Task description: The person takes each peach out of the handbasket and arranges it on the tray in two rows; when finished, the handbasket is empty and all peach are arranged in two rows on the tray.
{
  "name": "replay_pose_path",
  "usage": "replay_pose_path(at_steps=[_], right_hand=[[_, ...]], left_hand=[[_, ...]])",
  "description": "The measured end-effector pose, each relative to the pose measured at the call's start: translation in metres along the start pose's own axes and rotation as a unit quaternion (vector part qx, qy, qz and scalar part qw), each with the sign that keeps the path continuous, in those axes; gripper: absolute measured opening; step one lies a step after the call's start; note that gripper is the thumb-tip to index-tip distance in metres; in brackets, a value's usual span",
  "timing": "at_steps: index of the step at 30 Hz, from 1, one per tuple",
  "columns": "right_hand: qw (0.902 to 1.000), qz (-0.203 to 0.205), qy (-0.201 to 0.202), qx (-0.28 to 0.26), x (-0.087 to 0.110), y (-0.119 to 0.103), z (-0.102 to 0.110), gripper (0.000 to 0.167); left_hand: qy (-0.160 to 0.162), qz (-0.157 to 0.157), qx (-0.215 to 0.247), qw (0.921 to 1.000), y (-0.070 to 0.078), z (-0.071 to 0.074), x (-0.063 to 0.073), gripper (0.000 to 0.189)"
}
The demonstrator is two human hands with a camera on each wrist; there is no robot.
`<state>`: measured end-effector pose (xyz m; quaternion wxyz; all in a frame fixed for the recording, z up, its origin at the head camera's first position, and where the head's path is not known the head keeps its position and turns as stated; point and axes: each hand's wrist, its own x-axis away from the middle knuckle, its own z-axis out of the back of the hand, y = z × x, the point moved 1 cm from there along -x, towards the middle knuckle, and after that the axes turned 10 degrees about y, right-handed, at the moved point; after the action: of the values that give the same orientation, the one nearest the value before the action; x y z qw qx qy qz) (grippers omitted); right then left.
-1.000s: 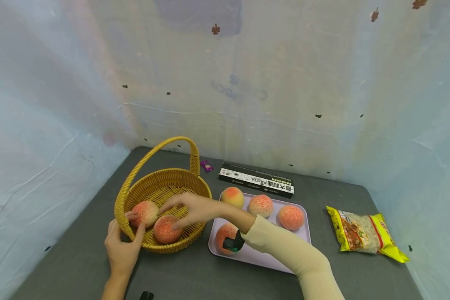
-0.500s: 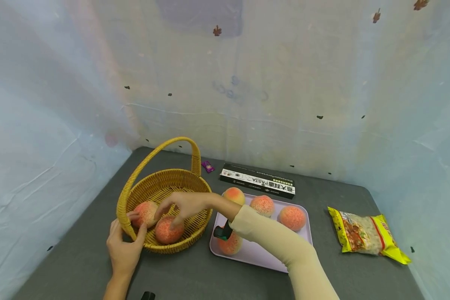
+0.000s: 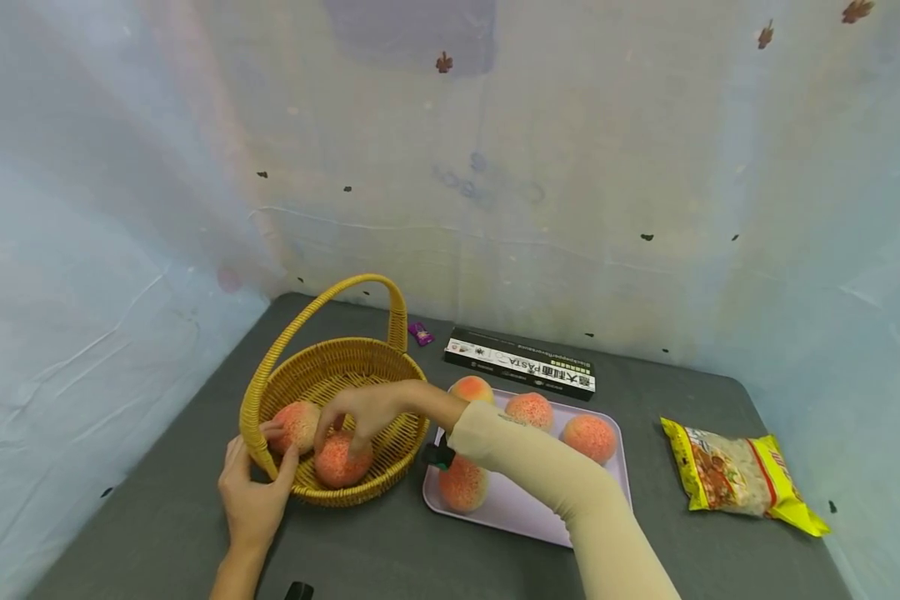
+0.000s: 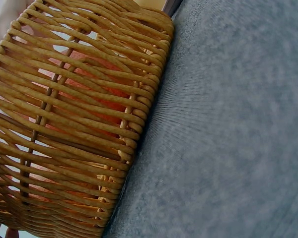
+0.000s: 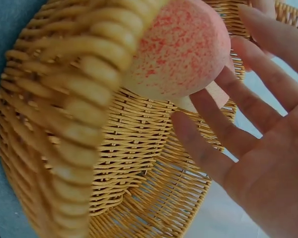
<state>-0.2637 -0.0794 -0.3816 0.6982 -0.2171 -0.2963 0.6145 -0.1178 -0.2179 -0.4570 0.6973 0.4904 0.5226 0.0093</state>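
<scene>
A yellow wicker basket (image 3: 360,358) with a tall handle stands at the table's left, and two speckled pink peaches lie inside it. My left hand (image 3: 255,504) grips its near left rim, fingers reaching over the edge beside the left peach (image 3: 297,429). Over the nearer peach (image 3: 342,461) my right hand (image 3: 371,410) bends down, thumb and fingertips against its sides. The right wrist view shows fingertips touching a peach (image 5: 184,49), part of which the blurred handle covers. In the left wrist view the woven wall (image 4: 79,124) hides most of my left hand.
Right of the basket lies a lilac tray (image 3: 521,521) bearing several peaches, partly covered by my right sleeve (image 3: 540,467). Behind are a black pasta box (image 3: 521,364) and a small purple packet (image 3: 421,334). A yellow noodle bag (image 3: 738,475) lies far right.
My right hand has moved slightly left and its fingers have closed in around the nearer peach. My left hand stays on the basket rim. The view has shifted a little.
</scene>
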Motion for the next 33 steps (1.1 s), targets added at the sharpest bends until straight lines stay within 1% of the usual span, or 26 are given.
replay_pose_path(at_steps=[2, 6, 9, 12, 14, 18, 23, 25, 29, 33], right_hand=[[0.9996, -0.017, -0.02, 0.014, -0.004, -0.002, 0.0, 0.043], [0.9963, -0.053, -0.063, 0.026, -0.011, -0.007, 0.0, 0.049], [0.992, -0.087, -0.09, 0.016, -0.013, -0.007, 0.0, 0.059], [0.9887, -0.111, -0.1, 0.014, -0.015, -0.006, -0.002, 0.069], [0.9883, -0.119, -0.093, 0.022, -0.016, -0.006, -0.005, 0.072], [0.9889, -0.126, -0.061, 0.049, -0.019, -0.004, -0.011, 0.069], [0.9882, -0.135, -0.042, 0.06, -0.02, -0.003, -0.01, 0.065], [0.9875, -0.14, -0.037, 0.061, -0.018, -0.001, -0.008, 0.065], [0.9858, -0.155, -0.025, 0.06, -0.013, 0.006, -0.003, 0.063], [0.9835, -0.17, 0.0, 0.063, -0.007, 0.016, 0.003, 0.063]], left_hand=[[-0.001, 0.002, -0.001, 1.0, 0.0, 0.0, 0.0, 0.03], [0.008, -0.007, 0.004, 0.9999, 0.0, -0.001, 0.0, 0.033], [0.013, -0.013, 0.01, 0.9998, 0.0, -0.002, 0.0, 0.034], [0.014, -0.011, 0.016, 0.9997, 0.0, -0.003, 0.0, 0.033], [0.012, -0.009, 0.017, 0.9997, 0.001, -0.002, -0.001, 0.032], [0.003, -0.001, 0.011, 0.9999, 0.002, -0.001, -0.001, 0.031], [-0.007, 0.013, 0.003, 0.9999, 0.002, 0.0, -0.001, 0.03], [-0.004, 0.01, 0.006, 0.9999, 0.002, 0.0, -0.001, 0.031], [0.004, -0.006, 0.013, 0.9999, 0.002, -0.001, -0.001, 0.033], [0.005, -0.01, 0.012, 0.9999, 0.001, -0.001, -0.001, 0.032]])
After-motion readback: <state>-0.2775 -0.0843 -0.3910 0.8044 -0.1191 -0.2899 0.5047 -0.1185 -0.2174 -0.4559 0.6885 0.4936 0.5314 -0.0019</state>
